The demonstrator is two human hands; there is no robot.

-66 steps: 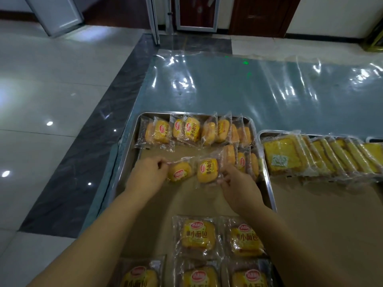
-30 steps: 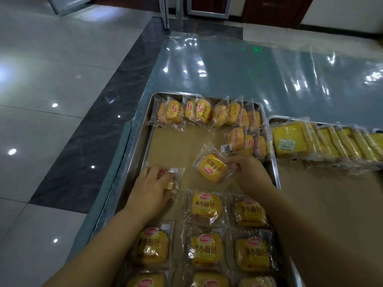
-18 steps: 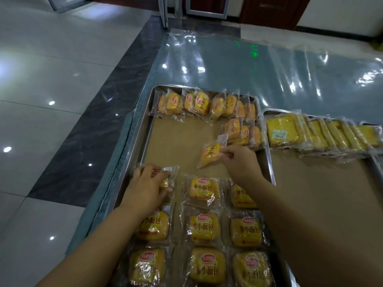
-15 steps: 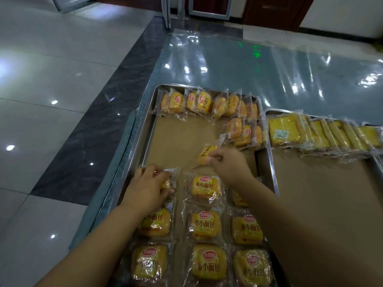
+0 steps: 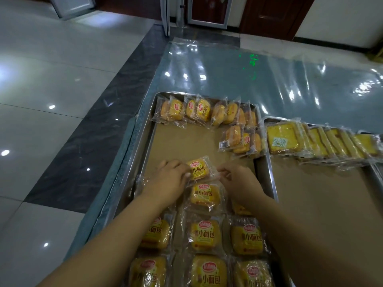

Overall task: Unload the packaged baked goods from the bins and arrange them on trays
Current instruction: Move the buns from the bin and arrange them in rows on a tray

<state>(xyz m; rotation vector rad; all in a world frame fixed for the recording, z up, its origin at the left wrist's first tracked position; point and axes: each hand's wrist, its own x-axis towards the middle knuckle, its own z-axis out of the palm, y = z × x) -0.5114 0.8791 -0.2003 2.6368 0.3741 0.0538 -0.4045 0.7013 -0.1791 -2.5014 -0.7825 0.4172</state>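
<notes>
A small packaged bread (image 5: pixel 200 169), yellow with a red logo, lies on the brown paper of the steel tray (image 5: pixel 145 139) between my hands. My left hand (image 5: pixel 170 180) holds its left edge with curled fingers and lies over another pack, of which only the clear wrapper (image 5: pixel 142 181) shows. My right hand (image 5: pixel 238 181) pinches the wrapper's right edge. Flat rows of the same bread packs (image 5: pixel 205 233) fill the near part of the tray. More packs stand on edge in a row (image 5: pixel 199 110) at the far end, with a short second row (image 5: pixel 240 141) at the right.
A second paper-lined tray (image 5: pixel 269 162) adjoins on the right, holding a leaning row of packaged cake slices (image 5: pixel 310 141). The table beyond is under shiny plastic film (image 5: pixel 248 75). The table's left edge drops to a tiled floor (image 5: pixel 51 90).
My right hand has brought its bread pack down flat ahead of the middle column. My left hand has shifted right from the left-column pack and now holds this one's left edge.
</notes>
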